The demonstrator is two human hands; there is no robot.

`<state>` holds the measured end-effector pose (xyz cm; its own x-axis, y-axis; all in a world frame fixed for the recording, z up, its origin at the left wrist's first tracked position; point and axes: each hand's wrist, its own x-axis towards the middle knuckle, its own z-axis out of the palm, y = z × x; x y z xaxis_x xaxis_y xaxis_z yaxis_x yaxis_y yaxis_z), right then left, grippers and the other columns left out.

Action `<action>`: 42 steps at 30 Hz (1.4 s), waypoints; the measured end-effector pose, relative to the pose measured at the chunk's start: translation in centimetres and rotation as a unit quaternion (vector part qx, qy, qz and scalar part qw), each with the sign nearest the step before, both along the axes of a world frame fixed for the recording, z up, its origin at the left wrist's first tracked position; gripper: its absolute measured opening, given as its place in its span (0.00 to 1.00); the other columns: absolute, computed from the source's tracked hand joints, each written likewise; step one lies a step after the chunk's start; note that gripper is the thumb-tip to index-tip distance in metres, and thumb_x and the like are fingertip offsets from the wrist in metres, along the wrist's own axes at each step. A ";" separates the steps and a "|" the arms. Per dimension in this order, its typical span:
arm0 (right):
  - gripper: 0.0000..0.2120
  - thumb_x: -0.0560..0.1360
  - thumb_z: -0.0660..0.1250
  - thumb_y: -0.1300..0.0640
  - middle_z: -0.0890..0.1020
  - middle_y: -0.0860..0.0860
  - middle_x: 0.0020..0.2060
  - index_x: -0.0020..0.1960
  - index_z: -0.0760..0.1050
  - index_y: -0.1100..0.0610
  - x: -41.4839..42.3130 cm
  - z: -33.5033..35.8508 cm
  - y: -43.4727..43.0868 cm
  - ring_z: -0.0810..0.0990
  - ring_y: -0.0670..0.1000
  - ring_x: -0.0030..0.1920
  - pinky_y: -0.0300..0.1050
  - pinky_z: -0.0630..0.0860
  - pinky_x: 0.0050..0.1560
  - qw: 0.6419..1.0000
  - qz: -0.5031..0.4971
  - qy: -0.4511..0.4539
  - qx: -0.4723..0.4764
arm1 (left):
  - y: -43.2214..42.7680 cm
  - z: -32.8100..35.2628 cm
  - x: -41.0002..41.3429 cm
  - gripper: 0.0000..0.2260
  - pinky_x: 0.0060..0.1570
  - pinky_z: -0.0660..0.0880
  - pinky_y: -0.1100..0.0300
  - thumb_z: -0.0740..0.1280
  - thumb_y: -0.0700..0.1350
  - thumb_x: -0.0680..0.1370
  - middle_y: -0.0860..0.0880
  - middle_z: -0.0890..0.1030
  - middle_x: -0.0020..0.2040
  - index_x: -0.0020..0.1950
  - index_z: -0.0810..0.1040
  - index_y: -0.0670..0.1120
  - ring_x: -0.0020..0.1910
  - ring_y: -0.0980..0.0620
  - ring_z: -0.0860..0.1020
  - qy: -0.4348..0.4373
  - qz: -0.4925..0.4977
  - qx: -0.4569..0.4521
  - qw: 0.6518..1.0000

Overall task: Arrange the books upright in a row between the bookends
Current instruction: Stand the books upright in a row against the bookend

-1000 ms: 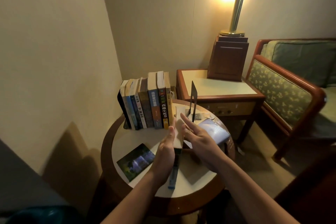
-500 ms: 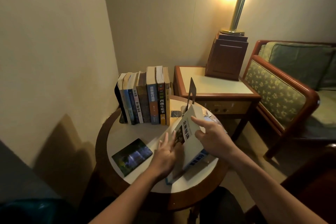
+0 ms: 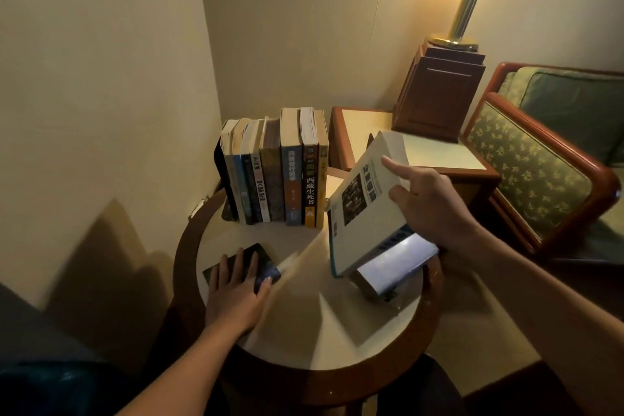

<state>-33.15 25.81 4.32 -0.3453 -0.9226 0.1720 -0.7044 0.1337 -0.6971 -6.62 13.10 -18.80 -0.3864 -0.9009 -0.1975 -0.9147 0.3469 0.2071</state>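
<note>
Our left hand (image 3: 236,294) lies flat, fingers straight, on a dark book (image 3: 266,260). Beyond it, the row (image 3: 273,172) stands upright against a bookend (image 3: 221,179). Our right hand (image 3: 432,203) grips a white book (image 3: 366,206), tilted just right of the row. Beneath that grip lies a third book (image 3: 395,263). We judge three are left to place.

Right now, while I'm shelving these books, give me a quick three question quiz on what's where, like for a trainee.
1. True or false: the white book in the right hand already stands upright in the row of books.
2. The left hand rests on: A) a dark book lying flat, B) the lamp base, C) the armchair.
3. Fill in: in the picture, the black bookend stands at the row's ___ end.
Key: 1 false, it is tilted; 2 A; 3 left.
</note>
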 end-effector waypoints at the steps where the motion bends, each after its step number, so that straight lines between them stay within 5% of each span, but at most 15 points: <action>1: 0.26 0.82 0.61 0.62 0.74 0.55 0.63 0.78 0.61 0.47 -0.3 0.1 -0.6 0.73 0.63 0.69 0.66 0.76 0.54 1.000 -0.005 0.012 -0.001 | -0.3 -0.2 0.1 0.31 0.77 0.36 0.46 0.41 0.67 0.80 0.51 0.35 0.81 0.80 0.38 0.58 0.79 0.45 0.33 0.004 -0.007 -0.015 1.000; 10: 0.25 0.83 0.59 0.62 0.74 0.62 0.68 0.78 0.63 0.50 -1.8 -0.3 -8.3 0.75 0.65 0.67 0.70 0.74 0.51 0.998 -0.018 0.055 -0.026 | -1.7 -1.6 -0.1 0.34 0.78 0.41 0.45 0.35 0.69 0.77 0.49 0.42 0.82 0.81 0.43 0.57 0.80 0.43 0.41 0.029 0.004 -0.103 0.994; 13: 0.24 0.83 0.58 0.63 0.76 0.63 0.67 0.78 0.64 0.52 -1.5 -1.0 -11.3 0.80 0.62 0.55 0.55 0.81 0.39 0.993 0.000 0.116 -0.016 | -1.8 -1.9 0.1 0.33 0.78 0.46 0.44 0.39 0.68 0.79 0.48 0.47 0.82 0.81 0.49 0.55 0.81 0.42 0.45 0.040 0.004 -0.118 0.992; 15: 0.24 0.83 0.57 0.62 0.79 0.63 0.62 0.77 0.65 0.52 -1.6 -1.8 -13.5 0.79 0.56 0.45 0.38 0.73 0.32 0.991 0.018 0.133 -0.001 | -2.0 -2.3 0.0 0.33 0.78 0.45 0.44 0.39 0.69 0.79 0.48 0.45 0.82 0.81 0.47 0.56 0.80 0.42 0.43 0.036 0.002 -0.114 0.993; 17: 0.23 0.83 0.57 0.61 0.80 0.61 0.62 0.78 0.65 0.51 -1.9 -2.7 -15.4 0.77 0.52 0.45 0.34 0.70 0.32 0.991 0.023 0.125 0.030 | -2.4 -2.5 -0.1 0.32 0.78 0.45 0.44 0.39 0.69 0.79 0.49 0.45 0.81 0.81 0.46 0.56 0.80 0.42 0.43 0.038 0.000 -0.121 0.992; 23: 0.29 0.83 0.58 0.56 0.72 0.53 0.70 0.81 0.52 0.44 -2.6 -2.6 -18.2 0.79 0.58 0.59 0.48 0.81 0.51 0.989 0.051 0.056 0.130 | -3.0 -2.8 -0.2 0.31 0.78 0.51 0.42 0.41 0.67 0.80 0.47 0.51 0.81 0.81 0.52 0.55 0.80 0.40 0.50 0.016 -0.004 -0.121 0.992; 27: 0.44 0.76 0.71 0.53 0.70 0.54 0.74 0.79 0.45 0.34 -3.1 -3.6 -16.0 0.73 0.60 0.69 0.63 0.80 0.58 0.981 0.101 -0.037 0.162 | -2.8 -2.6 -0.3 0.31 0.78 0.45 0.44 0.39 0.67 0.80 0.49 0.45 0.81 0.81 0.46 0.56 0.80 0.41 0.45 0.024 -0.006 -0.119 0.993; 33: 0.49 0.74 0.74 0.63 0.78 0.54 0.65 0.81 0.45 0.46 -2.2 -6.7 -14.6 0.80 0.58 0.62 0.60 0.80 0.54 0.991 0.108 0.080 0.011 | -2.8 -2.5 -0.3 0.32 0.78 0.46 0.44 0.40 0.68 0.80 0.49 0.48 0.82 0.81 0.49 0.56 0.80 0.41 0.46 0.029 -0.003 -0.119 0.992; 42: 0.50 0.73 0.75 0.63 0.77 0.55 0.66 0.81 0.44 0.47 -2.5 -8.1 -16.2 0.80 0.57 0.61 0.61 0.78 0.56 0.993 0.084 0.080 -0.010 | -2.6 -2.3 -0.3 0.31 0.78 0.41 0.46 0.39 0.68 0.80 0.51 0.42 0.81 0.81 0.45 0.57 0.80 0.44 0.39 0.039 0.001 -0.117 0.992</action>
